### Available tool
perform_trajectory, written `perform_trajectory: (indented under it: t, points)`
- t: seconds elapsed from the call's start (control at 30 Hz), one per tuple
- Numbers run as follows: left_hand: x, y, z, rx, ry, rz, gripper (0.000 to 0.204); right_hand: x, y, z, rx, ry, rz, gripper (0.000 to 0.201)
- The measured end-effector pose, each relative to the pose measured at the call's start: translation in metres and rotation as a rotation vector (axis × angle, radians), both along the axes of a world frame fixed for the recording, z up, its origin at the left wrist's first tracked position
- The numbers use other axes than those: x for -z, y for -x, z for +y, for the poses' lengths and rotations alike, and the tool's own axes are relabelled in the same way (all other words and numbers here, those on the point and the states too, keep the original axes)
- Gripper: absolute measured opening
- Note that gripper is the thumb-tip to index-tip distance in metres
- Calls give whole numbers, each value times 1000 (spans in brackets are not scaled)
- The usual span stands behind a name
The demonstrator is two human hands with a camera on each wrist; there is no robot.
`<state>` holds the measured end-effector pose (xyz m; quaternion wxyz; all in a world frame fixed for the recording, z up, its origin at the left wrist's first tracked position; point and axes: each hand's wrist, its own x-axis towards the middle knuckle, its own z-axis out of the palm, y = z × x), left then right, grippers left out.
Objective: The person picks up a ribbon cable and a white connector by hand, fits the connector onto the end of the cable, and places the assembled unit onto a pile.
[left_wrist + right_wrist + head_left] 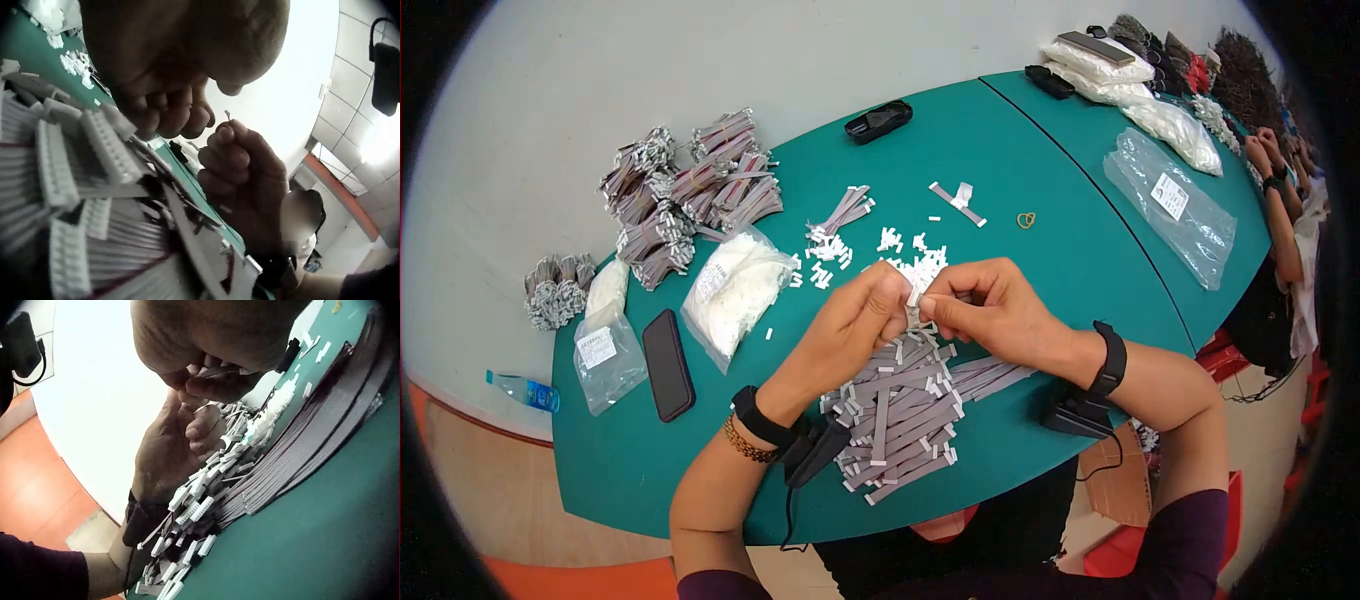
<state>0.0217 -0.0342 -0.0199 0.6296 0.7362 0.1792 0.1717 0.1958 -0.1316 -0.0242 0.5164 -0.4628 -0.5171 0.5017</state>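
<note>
Pinches in right hand [1005,312], close to left hand [845,325] (cannot tell if gripping), a cable [913,313] between both, probably light and soft, so better to take by firm white plug [914,298].

A green table [1020,310] with a dark seam — pale wall [800,50] behind, tan floor [530,470] alongside.

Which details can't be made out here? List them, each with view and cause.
What the left hand may be gripping: head view, hidden by its own thumb and curled fingers.
Exact shape of the small white piece at the right hand's fingertips: left wrist view, too small.
Print on the bag label: head view, too small.
Face above the far-right forearm: head view, cut off by the lens edge.
</note>
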Motion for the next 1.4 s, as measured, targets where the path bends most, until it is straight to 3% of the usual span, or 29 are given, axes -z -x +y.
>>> perform_trajectory:
  t: [0.3, 0.7, 1.1, 1.2, 1.4]
  points:
    - [-6, -2, -9, -30, -280, 51, 36, 2, 4, -3, -24, -1, 0, 21]
    - [-9, -2, -19, -78, -294, 36, 35, -2, 10, -7, 18, -79, -28, 21]
    - [-10, 4, 7, 6, -81, -9, 35, -3, 1, 0, -48, -23, -62, 24]
    - [-13, 2, 4, -58, -23, 24, 32, -3, 1, 0, -54, -32, -62, 24]
    - [-10, 5, 10, -18, -247, 47, 24, -1, 0, 0, -87, -18, -61, 24]
